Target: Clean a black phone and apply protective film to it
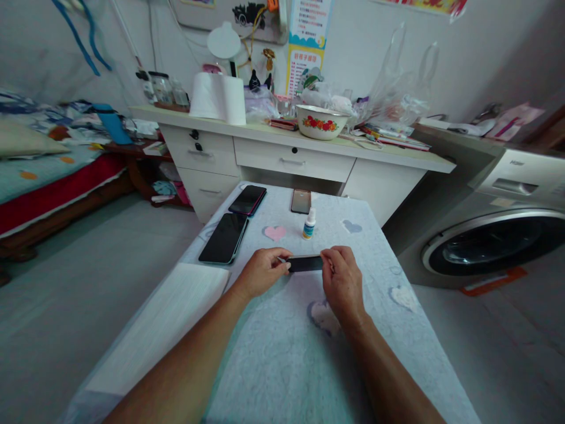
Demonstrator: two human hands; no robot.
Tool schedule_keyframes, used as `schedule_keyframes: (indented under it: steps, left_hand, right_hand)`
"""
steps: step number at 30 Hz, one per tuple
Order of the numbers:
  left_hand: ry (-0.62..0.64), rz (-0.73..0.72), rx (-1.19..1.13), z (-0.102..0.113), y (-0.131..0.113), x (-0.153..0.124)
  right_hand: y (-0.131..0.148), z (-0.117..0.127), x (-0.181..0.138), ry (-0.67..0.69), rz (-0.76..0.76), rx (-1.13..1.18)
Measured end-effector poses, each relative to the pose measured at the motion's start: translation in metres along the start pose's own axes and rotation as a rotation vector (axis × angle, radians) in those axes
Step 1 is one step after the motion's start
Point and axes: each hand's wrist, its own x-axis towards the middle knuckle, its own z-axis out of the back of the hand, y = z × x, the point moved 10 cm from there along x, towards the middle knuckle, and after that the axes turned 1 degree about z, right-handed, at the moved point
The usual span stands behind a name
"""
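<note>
A: Starting on your left, a white pad (168, 318) lies along the table (282, 365) edge. Beyond it are a large phone (224, 237) and a red-edged phone (248, 199), both flat and well apart from your hands.

B: Your left hand (260, 272) is closed, with thumb and fingertips pinched on the left end of the phone (305, 263).

A: That phone sits at the middle of the table, straight ahead of you. Its long axis runs left to right, across your body and between your two hands. It shows as a thin dark bar, so it seems tipped up on its long edge. I cannot tell whether that edge rests on the cloth or hangs just above it.

B: Neither hand is nearer, since each has one end.

A: Past the phone are a small bottle (309, 224), upright and near, and a third phone (301, 201) further back by the desk (291, 159). The bottle is the closest thing on the far side, and nothing lies between the phone and you.

B: Your right hand (342, 281) is closed on the right end, fingers curled over the top and covering that end. Off the table on the far right stands a washer (494, 241), well clear.
</note>
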Motion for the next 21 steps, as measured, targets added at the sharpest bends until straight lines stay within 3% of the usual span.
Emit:
schedule_keyframes:
  steps: [10,21]
  left_hand:
    - [-0.005,-0.037,0.024,-0.001,0.003,-0.001]
    - [0.021,-0.099,0.024,-0.004,-0.006,-0.002]
  right_hand:
    - [0.038,-0.024,-0.007,0.063,0.115,0.116]
    - [0.057,-0.038,-0.013,0.13,0.215,0.145]
